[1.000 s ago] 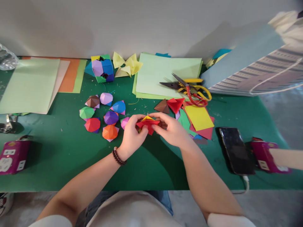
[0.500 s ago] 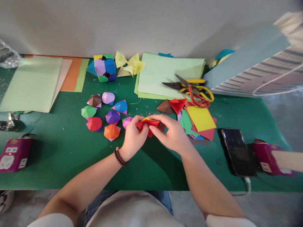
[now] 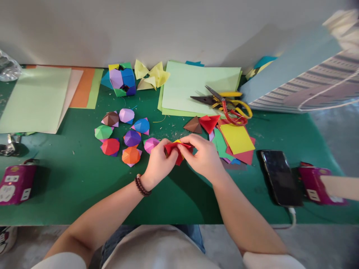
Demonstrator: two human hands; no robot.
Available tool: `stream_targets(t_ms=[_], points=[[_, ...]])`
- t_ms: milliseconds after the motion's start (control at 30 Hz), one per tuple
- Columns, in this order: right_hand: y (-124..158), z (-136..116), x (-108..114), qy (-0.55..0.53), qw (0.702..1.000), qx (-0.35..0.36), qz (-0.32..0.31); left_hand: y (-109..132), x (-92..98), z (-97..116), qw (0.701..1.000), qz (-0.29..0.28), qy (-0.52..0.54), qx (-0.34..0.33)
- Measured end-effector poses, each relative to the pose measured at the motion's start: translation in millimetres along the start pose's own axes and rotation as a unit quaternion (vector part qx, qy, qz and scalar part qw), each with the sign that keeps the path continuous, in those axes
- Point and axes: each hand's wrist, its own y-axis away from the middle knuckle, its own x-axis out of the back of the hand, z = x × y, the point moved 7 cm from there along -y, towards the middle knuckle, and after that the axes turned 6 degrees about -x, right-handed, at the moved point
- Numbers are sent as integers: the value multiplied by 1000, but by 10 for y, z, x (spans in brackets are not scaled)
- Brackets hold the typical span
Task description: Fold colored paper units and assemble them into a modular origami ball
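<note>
Because your fingers are wrapped around most of it, you are showing only part of the folded red-and-yellow origami piece (image 3: 177,149), which you are holding above the green table mat (image 3: 70,194), just in front of your body's midline. You are gripping it firmly with both hands, and neither hand is letting go. Your left hand (image 3: 158,164) is clasping its left end, while your right hand (image 3: 202,155) is reaching over its upper right edge with the fingers curled down. Its long axis is running roughly left to right across the gap between your hands, a red point is hanging toward you, and a small yellow tip is poking away from you. The two hands are sitting about equally near it, though your right fingers seem to be covering slightly more of the top; the folds beneath them are hard to read. A pink origami polyhedron (image 3: 150,145) is sitting just beside your left hand, and a beaded bracelet (image 3: 141,185) is circling that wrist. Beyond your right hand, a brown paper pyramid (image 3: 193,125) and a red paper pyramid (image 3: 209,123) are resting side by side.
</note>
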Motion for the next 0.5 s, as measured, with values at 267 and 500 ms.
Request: stream_targets(t_ms=[267, 500], points=[[-7, 131, -36, -63, 996, -57, -39, -15, 17, 94, 998, 11, -7, -62], [-8, 183, -81, -189, 977, -93, -37, -21, 19, 83, 998, 5, 34, -44]])
